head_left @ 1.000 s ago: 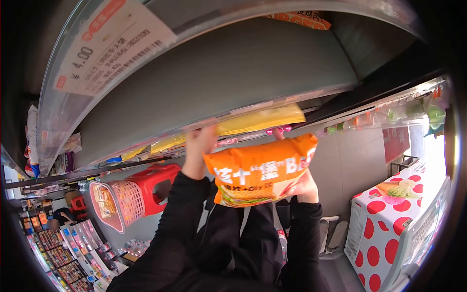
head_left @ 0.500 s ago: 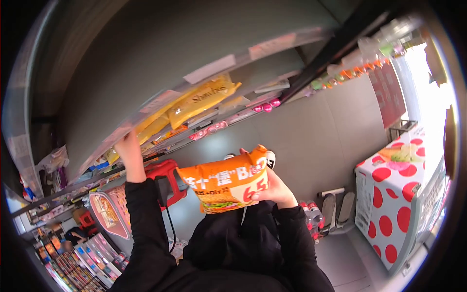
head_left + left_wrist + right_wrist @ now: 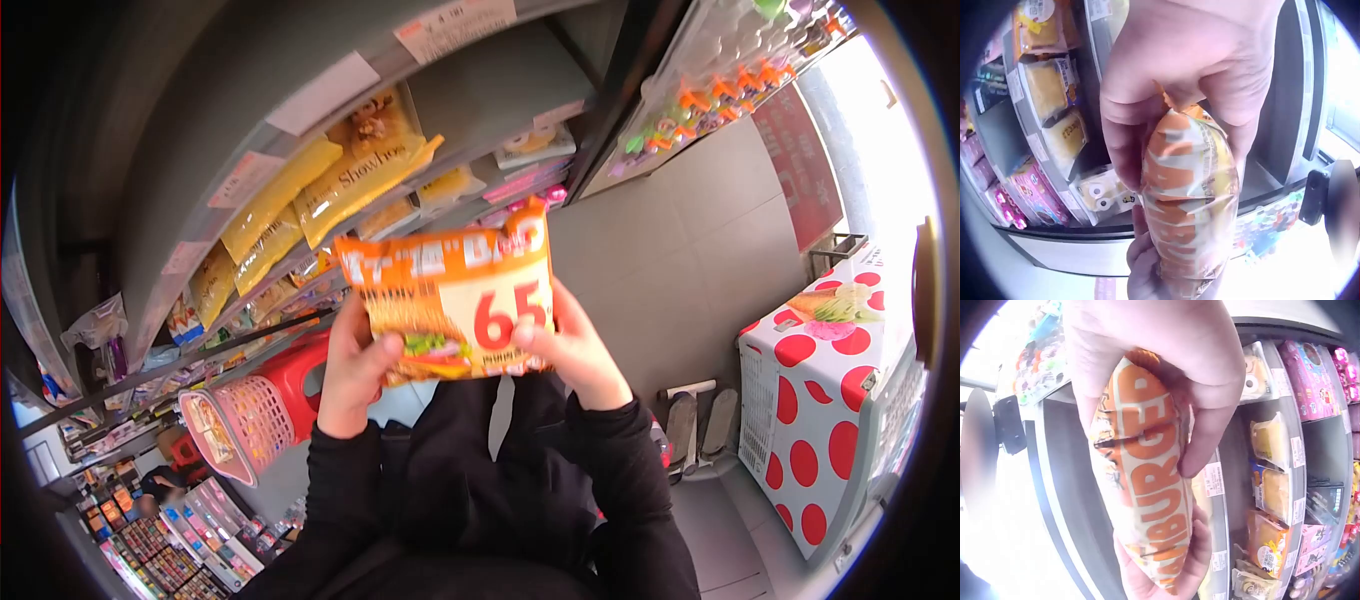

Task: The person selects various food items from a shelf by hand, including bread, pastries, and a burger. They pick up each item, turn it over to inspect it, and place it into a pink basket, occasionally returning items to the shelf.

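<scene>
An orange hamburger packet (image 3: 450, 300) with a picture of a burger and a large red "65" faces up in front of the body. My left hand (image 3: 358, 362) grips its left end, thumb on the printed front. At the opposite end my right hand (image 3: 578, 350) holds it, thumb by the "65". In the left wrist view the puffed side of the packet (image 3: 1191, 194) shows between thumb and fingers of the left hand (image 3: 1191, 56). The right wrist view shows the lettered side of the packet (image 3: 1147, 469) within the right hand (image 3: 1160, 350).
Shelves on the left carry yellow Showhos bags (image 3: 365, 180) and other packaged food behind price tags (image 3: 325, 92). A pink basket (image 3: 240, 425) stands by a red stool (image 3: 300, 385) below them. On the right is a white freezer with red dots (image 3: 805, 440).
My left hand has come away from the shelf edge and now holds the packet's left end. The packet, held by the right hand throughout, has tipped its front further up. The view has shifted.
</scene>
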Motion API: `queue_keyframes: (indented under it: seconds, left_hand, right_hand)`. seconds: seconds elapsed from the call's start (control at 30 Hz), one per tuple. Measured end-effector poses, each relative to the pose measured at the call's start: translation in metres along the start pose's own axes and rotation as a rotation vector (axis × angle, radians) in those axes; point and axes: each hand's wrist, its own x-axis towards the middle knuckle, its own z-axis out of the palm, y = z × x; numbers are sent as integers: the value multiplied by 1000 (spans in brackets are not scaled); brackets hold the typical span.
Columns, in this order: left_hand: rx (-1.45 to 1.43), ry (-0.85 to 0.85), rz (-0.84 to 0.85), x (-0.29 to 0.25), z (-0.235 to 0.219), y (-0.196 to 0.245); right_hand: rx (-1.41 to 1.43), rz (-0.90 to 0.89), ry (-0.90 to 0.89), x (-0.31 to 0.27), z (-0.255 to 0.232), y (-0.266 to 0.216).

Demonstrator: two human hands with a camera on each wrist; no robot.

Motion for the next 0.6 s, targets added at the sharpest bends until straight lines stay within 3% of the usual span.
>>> queue_keyframes:
  seconds: [0.07, 0.23, 0.3, 0.37, 0.43, 0.5, 0.57, 0.6]
  left_hand:
    - [37, 70, 26, 11, 7, -4]
    - [-77, 57, 120, 25, 4, -11]
    - [-230, 233, 137, 27, 3, -9]
    - [-330, 214, 98, 31, 7, 1]
    - [-195, 208, 142, 40, 11, 8]
    - [-216, 170, 138, 45, 16, 13]
    - [-203, 303, 171, 49, 23, 19]
    - [-175, 237, 190, 52, 19, 21]
  right_hand:
    - [-4, -63, 8, 0, -4, -1]
    - [131, -223, 15, -4, -12, -5]
    - [169, -271, 18, -4, -9, -1]
    - [-11, -416, 125, -1, -4, 4]
    - [17, -404, 130, 3, 2, 7]
    - [-79, -533, 187, 12, 7, 9]
    - [-73, -541, 233, 21, 8, 11]
    - [-171, -573, 263, 25, 6, 9]
